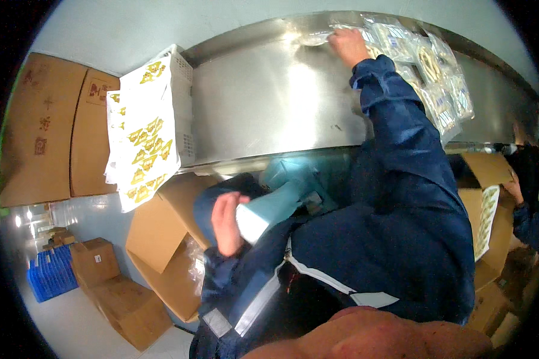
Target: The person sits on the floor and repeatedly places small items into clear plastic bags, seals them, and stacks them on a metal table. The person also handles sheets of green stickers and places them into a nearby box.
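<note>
At the far side of the steel table, my right hand (348,46) is closed on the edge of a clear plastic packet (316,39). More clear packets (428,63) with pale, rope-like contents and printed labels lie beside that wrist, spread to the right. My left hand (226,222) is low, in front of my body, slightly blurred, its fingers loosely apart with nothing visible in them. Just right of it are a white flat-ended thing (254,222) and teal plastic sheeting (290,185); whether the hand touches the white thing is unclear.
White sheets with yellow prints (147,140) lie over a white plastic crate (185,107) at the left of the steel table (245,107). An open carton (167,239) stands below. Large cartons (42,131) and blue crates (51,272) are farther left. Another person's hand (512,188) touches a carton at right.
</note>
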A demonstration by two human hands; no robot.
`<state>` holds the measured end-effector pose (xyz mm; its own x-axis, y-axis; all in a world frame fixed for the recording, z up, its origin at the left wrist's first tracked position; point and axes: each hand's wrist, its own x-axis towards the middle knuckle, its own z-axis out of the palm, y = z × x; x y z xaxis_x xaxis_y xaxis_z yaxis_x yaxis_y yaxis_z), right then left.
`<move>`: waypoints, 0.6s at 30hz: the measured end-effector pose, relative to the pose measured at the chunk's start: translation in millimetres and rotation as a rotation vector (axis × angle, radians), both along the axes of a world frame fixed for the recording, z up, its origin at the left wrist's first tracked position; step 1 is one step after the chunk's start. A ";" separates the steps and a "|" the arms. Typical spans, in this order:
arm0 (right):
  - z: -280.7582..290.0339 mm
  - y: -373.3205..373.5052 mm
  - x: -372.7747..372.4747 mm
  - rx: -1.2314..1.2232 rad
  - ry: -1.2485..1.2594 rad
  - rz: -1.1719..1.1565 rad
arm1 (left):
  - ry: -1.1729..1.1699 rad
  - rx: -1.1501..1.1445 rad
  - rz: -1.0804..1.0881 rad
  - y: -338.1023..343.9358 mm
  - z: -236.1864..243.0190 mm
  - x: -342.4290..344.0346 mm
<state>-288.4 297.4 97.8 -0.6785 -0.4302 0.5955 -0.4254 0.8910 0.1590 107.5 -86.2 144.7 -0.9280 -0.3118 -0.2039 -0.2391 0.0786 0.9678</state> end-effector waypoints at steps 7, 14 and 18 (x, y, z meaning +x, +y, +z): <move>-20.2 -129.6 213.3 0.095 -0.279 0.284 | 0.098 0.028 -0.222 57.4 -47.4 -81.5; -11.6 -189.4 256.2 -0.108 -0.591 0.286 | 0.067 0.010 -0.177 45.0 -45.2 -51.3; 6.2 -182.6 269.6 -1.254 -1.382 0.694 | 0.245 0.018 -0.088 46.1 -16.8 -43.0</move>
